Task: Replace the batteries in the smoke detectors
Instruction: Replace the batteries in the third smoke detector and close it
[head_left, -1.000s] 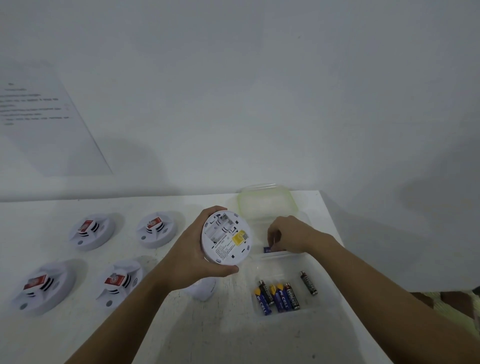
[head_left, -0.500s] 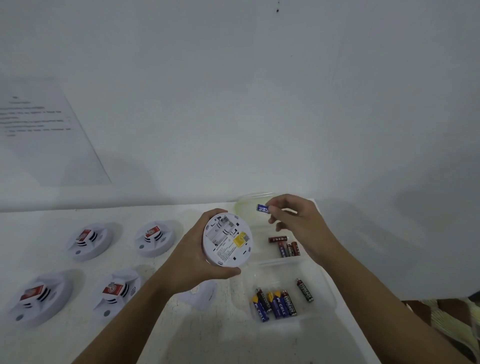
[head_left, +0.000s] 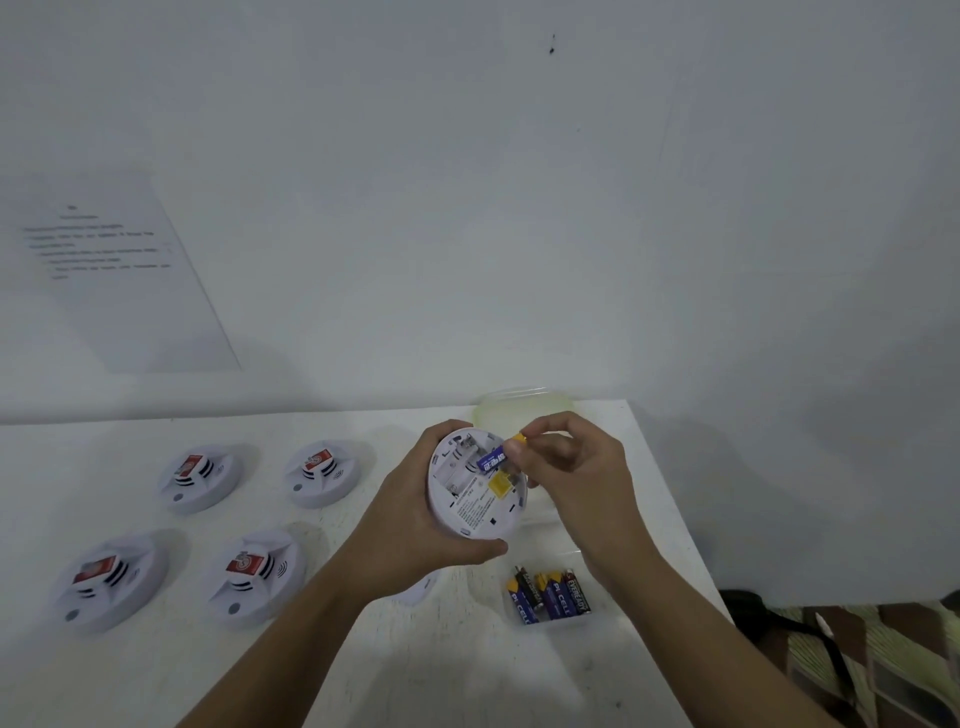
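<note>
My left hand (head_left: 415, 525) grips a round white smoke detector (head_left: 475, 504), its back turned up so the open battery compartment shows. A blue and yellow battery (head_left: 496, 457) is pinched in the fingertips of my right hand (head_left: 576, 478), with its lower end resting in the compartment. Several more batteries (head_left: 550, 595) lie in a clear plastic box (head_left: 597, 616) just below my right wrist. My right hand hides the far part of the box.
Several other white smoke detectors with red labels sit on the white table (head_left: 130, 670) to the left, among them the two nearest ones (head_left: 254, 574) (head_left: 322, 473). A yellowish lid (head_left: 524, 405) lies by the wall. A white cover piece (head_left: 418, 590) rests under my left wrist. The table's right edge is close.
My right hand lifted a blue battery out of the box, carried it left and set it against the detector's compartment. My left hand tilted the detector slightly toward it.
</note>
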